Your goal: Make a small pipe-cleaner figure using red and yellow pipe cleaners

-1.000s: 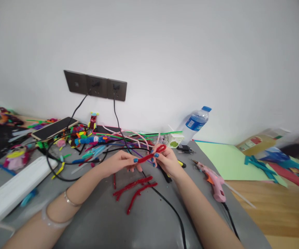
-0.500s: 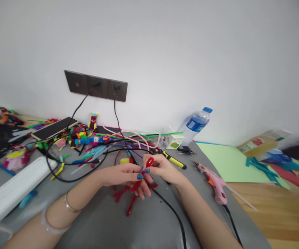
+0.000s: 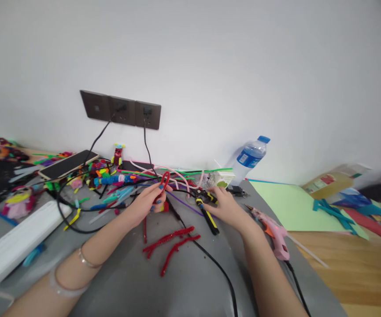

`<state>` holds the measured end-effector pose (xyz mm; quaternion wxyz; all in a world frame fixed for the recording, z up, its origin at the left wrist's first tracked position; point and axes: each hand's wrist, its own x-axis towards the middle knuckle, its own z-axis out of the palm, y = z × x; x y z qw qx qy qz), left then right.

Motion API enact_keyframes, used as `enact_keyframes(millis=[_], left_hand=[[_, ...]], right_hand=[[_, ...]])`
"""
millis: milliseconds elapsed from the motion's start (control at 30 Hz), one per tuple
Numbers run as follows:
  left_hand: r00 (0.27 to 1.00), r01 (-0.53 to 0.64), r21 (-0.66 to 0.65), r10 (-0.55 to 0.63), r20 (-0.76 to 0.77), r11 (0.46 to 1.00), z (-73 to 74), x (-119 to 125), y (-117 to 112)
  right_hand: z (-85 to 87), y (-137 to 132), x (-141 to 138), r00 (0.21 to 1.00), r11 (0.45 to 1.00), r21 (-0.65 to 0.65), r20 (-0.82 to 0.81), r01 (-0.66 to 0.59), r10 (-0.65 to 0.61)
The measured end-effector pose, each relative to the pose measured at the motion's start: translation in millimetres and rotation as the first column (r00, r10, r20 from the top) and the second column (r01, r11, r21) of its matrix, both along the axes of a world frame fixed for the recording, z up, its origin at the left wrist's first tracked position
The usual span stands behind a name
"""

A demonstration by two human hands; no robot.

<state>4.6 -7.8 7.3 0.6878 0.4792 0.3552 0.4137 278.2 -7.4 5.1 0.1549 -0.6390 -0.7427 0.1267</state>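
Note:
My left hand (image 3: 146,203) is closed around a red pipe cleaner (image 3: 165,179), whose bent loop sticks up above the fingers. At the pliers (image 3: 209,219) with black-and-yellow handles, my right hand (image 3: 225,206) has its thumb and fingers around one handle; the other handle points toward me with a gap between them. Red pipe cleaner pieces (image 3: 168,241) lie on the grey table (image 3: 137,286) in front of my hands, some bent or forked at the ends.
A pink glue gun (image 3: 278,240) lies at the right. Behind my hands are a small white box (image 3: 221,178), a leaning water bottle (image 3: 251,156) and tangled pipe cleaners. Black cables cross the table. A white power strip (image 3: 21,242) and a phone (image 3: 69,165) are at left.
My hands have moved apart. The left has lifted left and away from me with the red pipe cleaner. The right let go of it and went to the pliers, whose handles now show spread.

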Motion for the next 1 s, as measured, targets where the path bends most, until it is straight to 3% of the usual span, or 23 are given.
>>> enact_keyframes(millis=[100,300,433,500,633,833,900,1000], left_hand=[[0.999,-0.025,0.048,0.028,-0.047,0.999,-3.8,1,2],[0.988,-0.028,0.154,0.051,-0.149,0.988,-10.2,-1,6],[0.980,-0.049,0.181,0.083,-0.180,0.982,-12.3,-3,8],[0.977,-0.063,0.188,0.099,-0.189,0.980,-13.3,-4,10],[0.971,-0.087,0.206,0.129,-0.203,0.975,-15.5,-5,12],[0.974,-0.094,0.210,0.134,-0.184,0.973,-16.9,-5,13],[0.975,-0.095,0.217,0.135,-0.177,0.971,-17.3,-5,13],[0.973,-0.102,0.229,0.144,-0.178,0.968,-17.6,-6,14]], right_hand=[[-4.6,-5,-8,0.989,0.991,-0.105,0.136,0.077,-0.062],[-4.3,-3,-22,0.969,0.985,-0.077,0.203,0.158,-0.139],[8.3,1,-1,0.990,0.975,-0.211,-0.108,0.068,-0.093],[17.8,0,15,0.945,0.946,-0.321,-0.318,-0.033,-0.074],[32.0,-5,37,0.793,0.837,-0.495,-0.596,-0.235,-0.130],[32.2,-14,40,0.539,0.681,-0.548,-0.801,-0.486,-0.260],[31.3,-17,37,0.501,0.624,-0.561,-0.814,-0.544,-0.295],[28.9,-19,37,0.513,0.508,-0.576,-0.813,-0.641,-0.275]])
